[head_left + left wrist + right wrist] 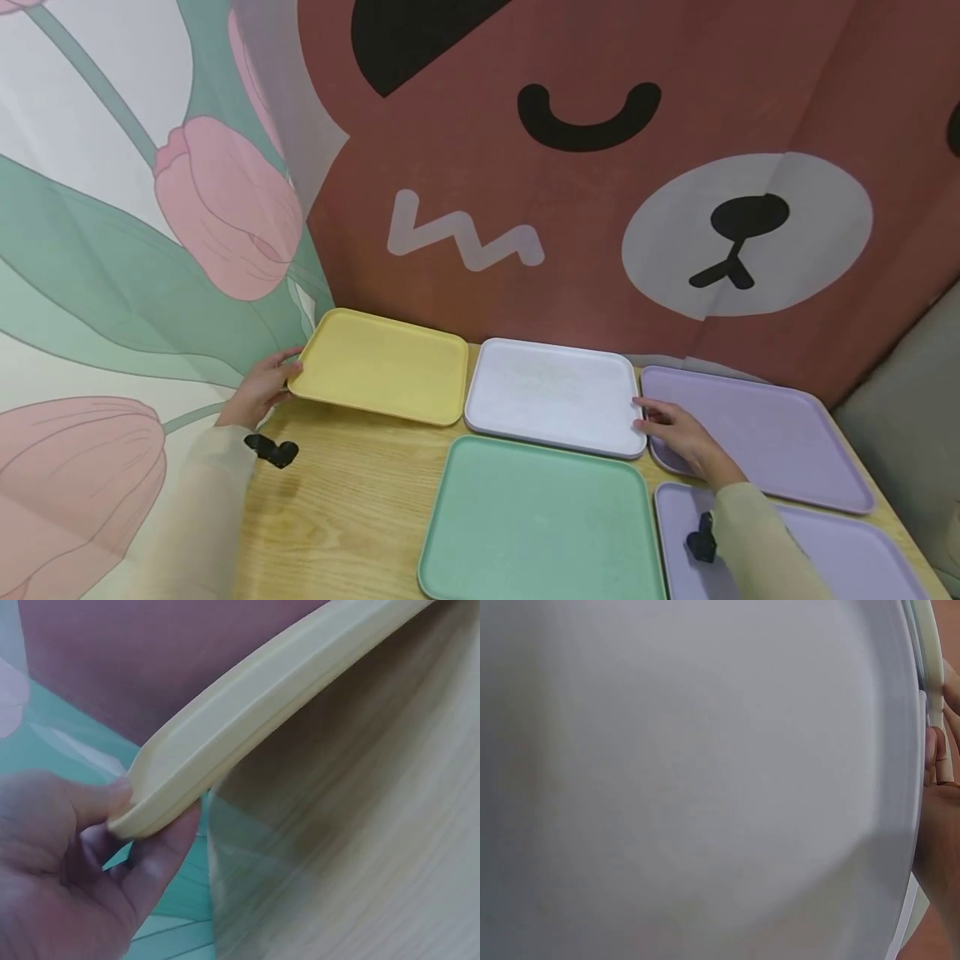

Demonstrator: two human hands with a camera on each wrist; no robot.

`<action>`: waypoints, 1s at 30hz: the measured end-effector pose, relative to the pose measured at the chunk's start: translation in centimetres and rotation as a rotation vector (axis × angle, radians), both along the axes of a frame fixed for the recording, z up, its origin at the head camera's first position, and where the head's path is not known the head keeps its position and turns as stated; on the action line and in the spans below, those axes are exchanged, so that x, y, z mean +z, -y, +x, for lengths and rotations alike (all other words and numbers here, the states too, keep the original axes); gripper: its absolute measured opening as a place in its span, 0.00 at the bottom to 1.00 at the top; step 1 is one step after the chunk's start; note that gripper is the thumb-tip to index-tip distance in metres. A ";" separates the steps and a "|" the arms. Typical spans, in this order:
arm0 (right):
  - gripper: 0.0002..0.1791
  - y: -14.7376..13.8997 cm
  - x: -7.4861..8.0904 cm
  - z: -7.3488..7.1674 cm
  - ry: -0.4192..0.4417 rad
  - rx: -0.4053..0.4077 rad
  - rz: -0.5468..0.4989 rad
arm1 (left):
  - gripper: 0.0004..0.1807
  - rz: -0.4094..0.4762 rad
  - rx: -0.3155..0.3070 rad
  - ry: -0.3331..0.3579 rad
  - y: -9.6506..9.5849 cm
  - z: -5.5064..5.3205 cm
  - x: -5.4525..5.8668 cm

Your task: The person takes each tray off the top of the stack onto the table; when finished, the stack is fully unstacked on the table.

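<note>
My left hand [258, 389] pinches the left corner of a yellow tray [386, 367], thumb on top and fingers underneath. In the left wrist view the near side of this tray stands raised over the wooden table [352, 780], casting a shadow. At the right rim of a white tray [551, 396], my right hand [682, 435] grips with thumb and fingertips. A pale tray surface [705, 765] fills most of the right wrist view, with fingers partly hidden behind its edge. The white tray lies between the yellow one and a purple tray [757, 437].
A green tray [540, 521] lies in front of the white one, beside a second purple tray [840, 550] partly covered by my right sleeve. Behind the table stands a wall covering with a printed bear [585, 292] and tulips [225, 208]. A grey surface [907, 400] borders the right side.
</note>
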State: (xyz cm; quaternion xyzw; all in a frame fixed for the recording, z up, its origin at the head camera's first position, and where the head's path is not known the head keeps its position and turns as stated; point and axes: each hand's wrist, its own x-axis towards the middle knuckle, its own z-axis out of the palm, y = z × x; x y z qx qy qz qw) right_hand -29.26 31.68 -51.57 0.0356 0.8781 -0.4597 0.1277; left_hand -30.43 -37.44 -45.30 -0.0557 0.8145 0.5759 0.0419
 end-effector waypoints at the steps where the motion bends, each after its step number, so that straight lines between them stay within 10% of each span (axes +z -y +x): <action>1: 0.41 0.0 0.0 0.0 -0.002 0.001 -0.001 | 0.31 -0.026 0.013 -0.016 -0.2 -0.1 0.0; 30: 0.40 0.0 -0.2 0.0 -0.008 0.007 0.005 | 0.31 -0.351 -0.012 -0.098 -3.2 -0.9 -2.1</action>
